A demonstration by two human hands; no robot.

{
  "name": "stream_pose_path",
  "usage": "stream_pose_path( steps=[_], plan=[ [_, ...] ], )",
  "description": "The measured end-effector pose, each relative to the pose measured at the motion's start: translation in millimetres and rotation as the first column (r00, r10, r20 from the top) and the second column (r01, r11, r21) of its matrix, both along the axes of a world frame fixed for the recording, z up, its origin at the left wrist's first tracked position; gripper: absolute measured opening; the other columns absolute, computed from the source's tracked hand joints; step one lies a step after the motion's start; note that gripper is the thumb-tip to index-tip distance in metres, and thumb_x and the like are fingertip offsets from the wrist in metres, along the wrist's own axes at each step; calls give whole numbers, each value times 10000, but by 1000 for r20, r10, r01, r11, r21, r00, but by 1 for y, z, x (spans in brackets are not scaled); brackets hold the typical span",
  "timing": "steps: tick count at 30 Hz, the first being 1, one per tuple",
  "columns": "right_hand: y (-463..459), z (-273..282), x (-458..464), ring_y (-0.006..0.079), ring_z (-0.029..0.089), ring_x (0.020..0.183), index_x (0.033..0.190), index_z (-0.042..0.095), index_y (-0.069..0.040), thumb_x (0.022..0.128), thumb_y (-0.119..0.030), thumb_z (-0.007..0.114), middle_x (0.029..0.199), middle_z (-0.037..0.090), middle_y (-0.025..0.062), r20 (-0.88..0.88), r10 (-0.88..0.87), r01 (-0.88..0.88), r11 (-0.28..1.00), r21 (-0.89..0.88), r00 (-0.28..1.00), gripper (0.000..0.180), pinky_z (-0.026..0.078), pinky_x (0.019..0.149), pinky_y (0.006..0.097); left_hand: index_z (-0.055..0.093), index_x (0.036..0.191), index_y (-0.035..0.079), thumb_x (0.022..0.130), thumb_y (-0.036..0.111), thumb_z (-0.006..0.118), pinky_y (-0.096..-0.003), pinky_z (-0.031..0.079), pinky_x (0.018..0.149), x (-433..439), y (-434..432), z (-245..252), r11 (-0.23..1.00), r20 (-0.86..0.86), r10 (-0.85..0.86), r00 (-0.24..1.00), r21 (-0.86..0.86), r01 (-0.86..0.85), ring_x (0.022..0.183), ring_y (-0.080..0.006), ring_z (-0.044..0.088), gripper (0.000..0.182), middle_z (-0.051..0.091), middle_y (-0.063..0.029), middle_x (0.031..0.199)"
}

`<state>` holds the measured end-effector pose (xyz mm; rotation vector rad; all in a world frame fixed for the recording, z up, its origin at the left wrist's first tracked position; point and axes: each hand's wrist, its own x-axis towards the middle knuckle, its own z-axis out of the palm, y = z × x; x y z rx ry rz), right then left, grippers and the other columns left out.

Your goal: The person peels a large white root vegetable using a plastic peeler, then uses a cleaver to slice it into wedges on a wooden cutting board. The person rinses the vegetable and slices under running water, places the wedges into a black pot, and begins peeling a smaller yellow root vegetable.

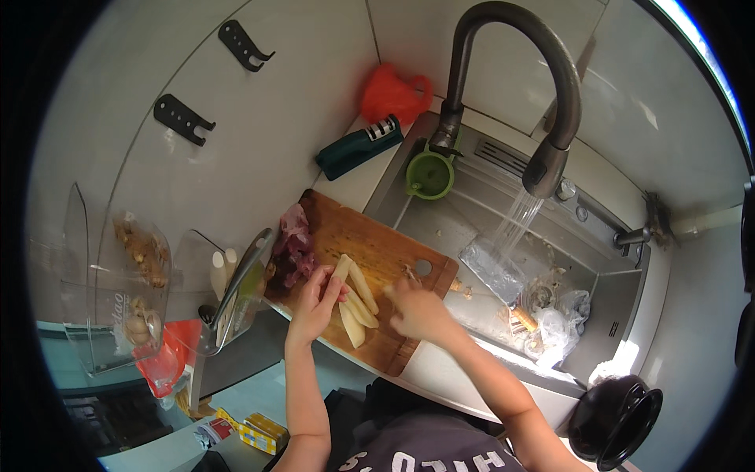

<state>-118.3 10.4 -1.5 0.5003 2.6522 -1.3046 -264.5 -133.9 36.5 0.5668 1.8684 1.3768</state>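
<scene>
My left hand [318, 301] pinches the upper end of a pale peeled vegetable strip [342, 269] over the wooden cutting board [377, 236]. Several more pale strips [361, 312] lie side by side on the board, just right of and below those fingers. My right hand [416, 310] is above the board's right part, blurred, with its fingers bent; whether it holds anything cannot be told. Raw reddish meat [295, 248] lies at the board's left end. A cleaver with a wide metal blade [492, 268] and a ribbed handle [524, 318] lies in the sink under running water.
The dark faucet [569, 106] arches over the steel sink [610, 318], which holds a crumpled plastic bag [557, 336] and scraps. A green strainer [430, 175] hangs at its corner. Behind the board lies a knife sharpener [360, 150]. A black pot [613, 419] stands right; clear bins [112, 307] are left.
</scene>
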Motion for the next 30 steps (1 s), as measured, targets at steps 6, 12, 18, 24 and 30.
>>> stream_pose_path(
  steps=[6, 12, 18, 24, 30],
  plan=[
    [102, -22, 36, 253, 622, 770, 1184, 442, -55, 731, -24, 447, 949, 560, 158, 173, -548, 297, 145, -944, 818, 454, 545, 630, 381, 404, 1238, 32, 933, 141, 476, -209, 447, 704, 33, 79, -24, 972, 243, -189, 951, 187, 145, 758, -71, 519, 332, 558, -33, 938],
    [182, -81, 64, 295, 541, 1022, 1145, 486, -45, 845, -255, 454, 1108, 562, 146, 215, -861, 7, -239, -971, 461, 368, 450, 856, 452, 580, 1037, -32, 774, 202, 607, -352, 480, 720, 98, 268, -92, 937, -447, -153, 881, 218, 273, 781, -297, 599, 354, 592, -185, 871],
    [212, -99, 64, 242, 586, 844, 1083, 512, -53, 893, -232, 501, 894, 599, 97, 330, -878, 133, -302, -944, 346, 261, 500, 734, 398, 609, 959, 7, 788, 192, 594, -361, 461, 777, 97, 269, -63, 911, -444, -376, 813, -19, 412, 928, -319, 580, 254, 593, -202, 976],
    [208, -71, 40, 219, 610, 797, 1064, 515, -64, 873, -271, 579, 946, 605, 104, 231, -729, 471, 141, -871, 645, 290, 517, 620, 342, 609, 921, 48, 739, 116, 658, -347, 453, 801, 22, 153, -11, 733, -357, -681, 640, -326, 597, 919, -284, 547, 200, 570, -105, 961],
    [194, -90, 53, 203, 593, 825, 1049, 526, -77, 851, -249, 609, 969, 589, 102, 296, -644, 383, -4, -924, 706, 275, 496, 623, 332, 593, 816, 59, 690, 128, 702, -340, 434, 796, 16, 106, -38, 580, -520, -772, 365, -341, 740, 960, -262, 495, 180, 525, -74, 912]
  ],
)
